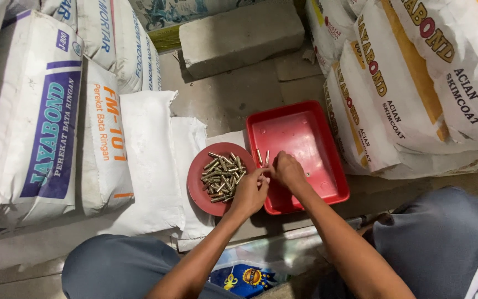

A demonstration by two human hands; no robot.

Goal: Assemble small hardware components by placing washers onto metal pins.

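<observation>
A round red plate holds a heap of several small brass-coloured metal pins. To its right lies a rectangular red tray; two of the same pins stand at its left edge. My left hand hovers between plate and tray, fingers pinched together at the tray's rim. My right hand rests over the tray's left side, fingers curled down, meeting the left hand's fingertips. What the fingertips hold is too small to tell.
Stacked white cement sacks fill the left; more sacks are piled at the right. A grey concrete block lies at the back. My knees in grey trousers frame the bottom. Plate and tray rest on a flat white sack.
</observation>
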